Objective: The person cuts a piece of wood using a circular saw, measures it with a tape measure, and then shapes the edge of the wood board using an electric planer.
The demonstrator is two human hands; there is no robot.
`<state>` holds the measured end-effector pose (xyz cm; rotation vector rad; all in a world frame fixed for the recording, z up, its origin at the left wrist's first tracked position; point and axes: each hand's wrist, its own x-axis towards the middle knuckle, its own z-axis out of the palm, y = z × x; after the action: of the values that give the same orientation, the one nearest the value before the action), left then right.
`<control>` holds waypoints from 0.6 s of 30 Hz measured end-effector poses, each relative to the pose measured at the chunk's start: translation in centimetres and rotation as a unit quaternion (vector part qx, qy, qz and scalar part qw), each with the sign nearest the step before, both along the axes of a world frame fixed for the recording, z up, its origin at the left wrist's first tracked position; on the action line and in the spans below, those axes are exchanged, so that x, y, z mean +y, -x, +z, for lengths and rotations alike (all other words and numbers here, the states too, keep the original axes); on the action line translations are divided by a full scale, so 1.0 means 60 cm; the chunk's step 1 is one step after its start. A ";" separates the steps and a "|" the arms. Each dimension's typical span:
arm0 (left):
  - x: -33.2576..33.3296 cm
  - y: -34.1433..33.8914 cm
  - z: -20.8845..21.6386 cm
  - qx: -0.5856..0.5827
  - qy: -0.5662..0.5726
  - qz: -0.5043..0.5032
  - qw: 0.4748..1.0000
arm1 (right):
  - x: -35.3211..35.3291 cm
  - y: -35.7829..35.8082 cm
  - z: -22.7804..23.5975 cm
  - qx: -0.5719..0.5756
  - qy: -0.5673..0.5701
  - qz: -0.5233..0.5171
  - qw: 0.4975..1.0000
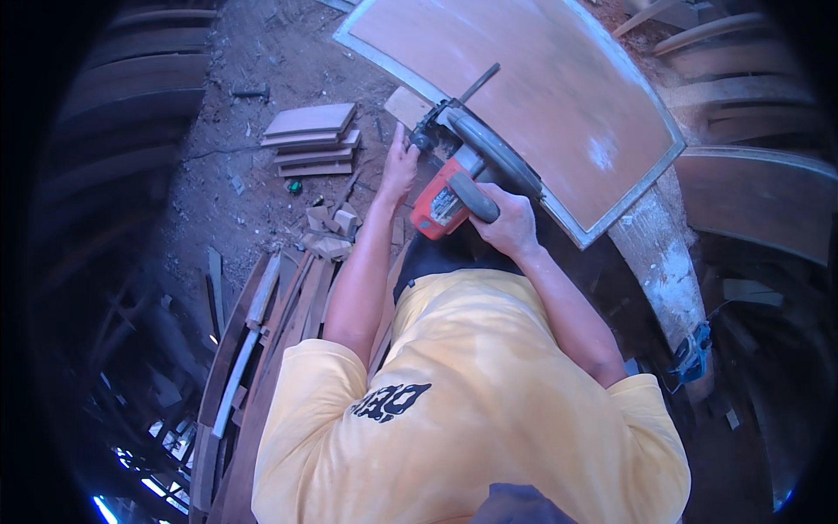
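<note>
Long dark planks (240,349) are lying in a loose bundle on the dirt floor at the far left, and a low stack of flat boards (312,140) is sitting beyond them, with a heap of small offcuts (327,231) just nearer the person. The left hand (400,166) is reaching forward with its fingers curled at the front end of a red and grey circular saw (463,179), though whether they are closing fully around a knob there cannot be told. The saw is sitting at the near left edge of a large brown panel (541,96) with a pale rim. The right hand (506,223) is wrapping tightly around the saw's dark rear handle. Curved timber pieces (759,196) are lying at the right.
</note>
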<state>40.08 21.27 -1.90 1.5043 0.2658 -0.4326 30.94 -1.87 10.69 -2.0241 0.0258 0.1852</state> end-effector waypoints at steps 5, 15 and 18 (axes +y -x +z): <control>0.029 -0.046 0.026 0.019 -0.020 -0.021 0.999 | 0.031 -0.041 0.008 0.003 -0.009 -0.007 1.000; 0.100 -0.111 0.001 0.011 -0.023 -0.010 1.000 | 0.097 -0.112 0.001 -0.036 -0.004 -0.013 0.999; 0.116 -0.139 0.002 0.005 -0.013 -0.017 1.000 | 0.113 -0.133 0.002 -0.033 -0.008 -0.012 0.999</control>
<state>48.40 28.23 -1.79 1.5335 0.2541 -0.4665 38.94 4.91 10.78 -2.0122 0.0070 0.1025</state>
